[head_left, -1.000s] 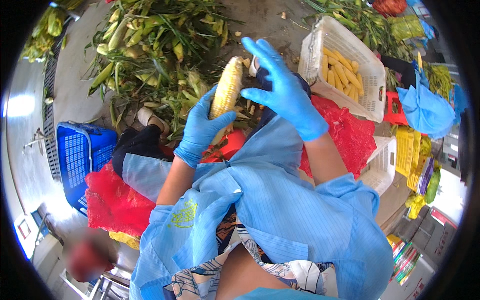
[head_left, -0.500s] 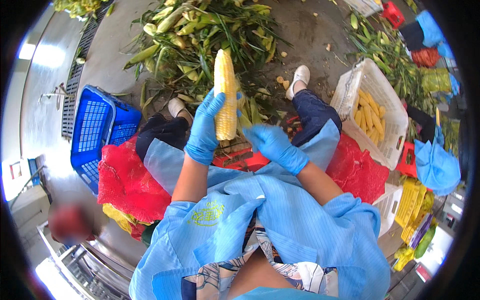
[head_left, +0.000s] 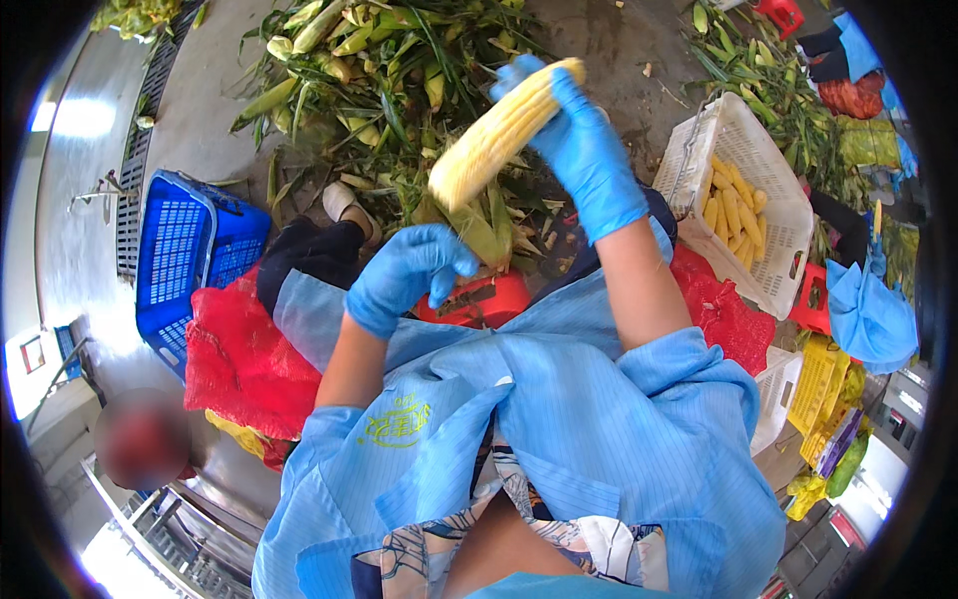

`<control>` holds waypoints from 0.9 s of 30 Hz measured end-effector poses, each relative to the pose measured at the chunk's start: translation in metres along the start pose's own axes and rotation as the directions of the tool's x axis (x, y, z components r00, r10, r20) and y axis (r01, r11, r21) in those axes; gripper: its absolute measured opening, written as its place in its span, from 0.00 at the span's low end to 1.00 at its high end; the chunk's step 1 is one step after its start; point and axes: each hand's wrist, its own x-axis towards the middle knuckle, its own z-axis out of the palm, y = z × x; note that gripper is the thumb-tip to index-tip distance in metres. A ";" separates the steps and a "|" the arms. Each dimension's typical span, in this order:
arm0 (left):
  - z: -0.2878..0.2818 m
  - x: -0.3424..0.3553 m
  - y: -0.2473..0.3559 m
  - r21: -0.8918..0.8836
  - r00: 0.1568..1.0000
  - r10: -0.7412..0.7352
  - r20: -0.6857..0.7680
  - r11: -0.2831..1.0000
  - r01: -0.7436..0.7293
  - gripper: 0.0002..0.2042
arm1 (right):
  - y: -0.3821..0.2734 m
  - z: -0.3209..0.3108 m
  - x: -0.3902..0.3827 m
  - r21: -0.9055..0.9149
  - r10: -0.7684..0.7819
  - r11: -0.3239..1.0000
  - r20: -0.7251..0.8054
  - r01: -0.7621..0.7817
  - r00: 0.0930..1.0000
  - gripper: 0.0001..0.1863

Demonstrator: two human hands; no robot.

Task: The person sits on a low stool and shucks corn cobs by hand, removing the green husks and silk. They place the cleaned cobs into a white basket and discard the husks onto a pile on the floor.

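Observation:
My right hand (head_left: 591, 150), in a blue glove, is closed round the upper end of a husked corn cob (head_left: 494, 135). The pale yellow cob slants down to the left, its lower end hanging free and slightly blurred. Below that end, my left hand (head_left: 409, 275), also in a blue glove, is apart from the cob. Its fingers are loosely bent, the thumb stands away from them, and nothing shows between them. Loose green husk leaves (head_left: 484, 235) lie just beyond it.
A heap of husks and unhusked corn (head_left: 389, 90) covers the floor ahead. On the right stands a white crate (head_left: 689, 165) holding several husked cobs (head_left: 736, 215). A blue crate (head_left: 175, 250) is at left, a red plastic stool (head_left: 489, 299) between my legs. Other people work at far right.
The cob has passed from my left hand to my right and moved up and right, tilting from upright to slanted. My left hand has let go and dropped lower.

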 end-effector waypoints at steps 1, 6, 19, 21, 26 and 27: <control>-0.005 -0.005 -0.003 0.041 0.993 0.001 -0.118 0.999 0.004 0.13 | -0.008 -0.010 0.005 0.033 -0.053 0.998 -0.121 0.057 0.991 0.33; 0.002 0.015 0.000 0.323 0.803 0.364 -0.472 0.919 -0.227 0.22 | -0.011 -0.026 0.001 -0.096 -0.024 0.995 -0.186 0.006 0.982 0.27; -0.014 0.043 0.028 -0.020 0.840 0.134 -0.526 0.985 -0.169 0.24 | 0.043 -0.013 -0.053 -0.874 0.422 -0.445 -0.014 0.194 0.906 0.31; -0.019 0.034 0.036 -0.087 0.908 0.046 -0.416 0.992 -0.090 0.24 | 0.057 -0.074 -0.032 -0.971 -0.054 0.085 0.218 0.222 0.974 0.42; -0.036 0.023 0.022 -0.020 0.984 0.012 -0.176 1.000 -0.016 0.26 | -0.001 0.013 -0.015 -0.728 0.066 -0.356 0.606 0.586 0.793 0.44; -0.035 0.021 0.019 -0.094 0.995 0.056 -0.082 0.994 -0.064 0.26 | 0.008 0.009 -0.013 -0.854 0.253 -0.271 0.383 0.445 0.889 0.41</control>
